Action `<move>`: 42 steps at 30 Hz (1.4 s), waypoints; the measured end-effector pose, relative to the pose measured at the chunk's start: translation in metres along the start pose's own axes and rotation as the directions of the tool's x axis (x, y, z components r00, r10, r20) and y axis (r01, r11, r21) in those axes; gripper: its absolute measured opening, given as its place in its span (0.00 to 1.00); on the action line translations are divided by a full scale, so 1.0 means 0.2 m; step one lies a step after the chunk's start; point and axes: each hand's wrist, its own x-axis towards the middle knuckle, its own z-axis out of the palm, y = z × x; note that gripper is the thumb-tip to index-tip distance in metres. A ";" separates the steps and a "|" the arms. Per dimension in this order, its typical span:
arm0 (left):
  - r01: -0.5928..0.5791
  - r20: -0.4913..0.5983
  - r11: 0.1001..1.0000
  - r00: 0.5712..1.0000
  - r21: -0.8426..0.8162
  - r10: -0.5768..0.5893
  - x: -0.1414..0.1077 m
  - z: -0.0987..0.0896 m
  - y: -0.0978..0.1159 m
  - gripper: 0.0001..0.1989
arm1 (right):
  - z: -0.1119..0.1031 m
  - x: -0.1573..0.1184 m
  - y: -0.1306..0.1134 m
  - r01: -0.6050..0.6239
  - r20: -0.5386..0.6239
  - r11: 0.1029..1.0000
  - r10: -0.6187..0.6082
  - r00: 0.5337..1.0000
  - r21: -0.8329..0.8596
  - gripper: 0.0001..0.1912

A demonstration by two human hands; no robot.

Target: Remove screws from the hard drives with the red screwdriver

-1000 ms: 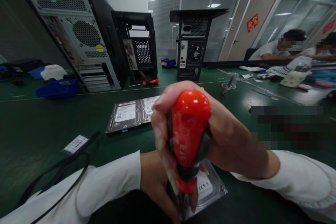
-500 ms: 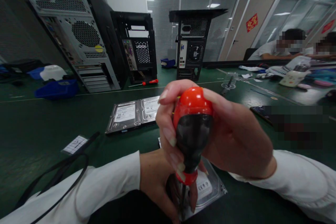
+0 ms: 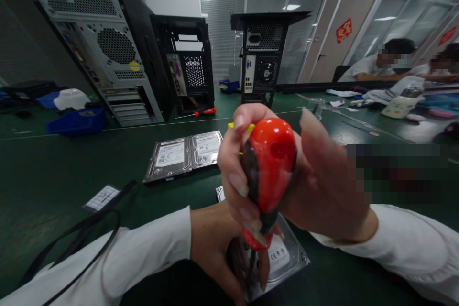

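Count so far: three tower cases behind the hard drive being worked on, two more drives lying side by side beyond it, two screwdrivers. The right hand is wrapped tight round the red-and-black screwdriver, standing upright over that drive, while the left hand presses on it just below. The tip's hidden behind the fingers.

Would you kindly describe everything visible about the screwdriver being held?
The screwdriver has a bulbous glossy red handle with black grip panels, plastic-looking, and a thin dark shaft. It stands nearly upright, tip down on a hard drive. The right hand wraps the handle; the left hand sits around the shaft.
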 end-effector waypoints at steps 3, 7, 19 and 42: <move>-0.005 -0.010 0.998 1.000 -0.065 0.005 -0.02 0.02 -0.03 0.19 | 0.00 0.00 -0.02 -0.016 -0.004 1.000 0.016 1.000 -0.015 0.14; 0.015 0.022 0.993 1.000 -0.120 -0.013 -0.02 0.01 -0.02 0.19 | 0.00 0.00 -0.01 -0.055 -0.013 0.996 0.055 0.998 0.065 0.06; -0.013 0.016 0.991 1.000 -0.137 0.016 -0.02 0.01 -0.01 0.20 | 0.02 0.00 -0.03 -0.066 -0.004 0.998 0.066 0.998 -0.009 0.15; 0.084 0.042 0.986 0.996 -0.146 -0.079 -0.01 0.01 0.02 0.20 | 0.01 0.02 0.01 -0.042 0.026 0.995 0.040 0.999 0.093 0.13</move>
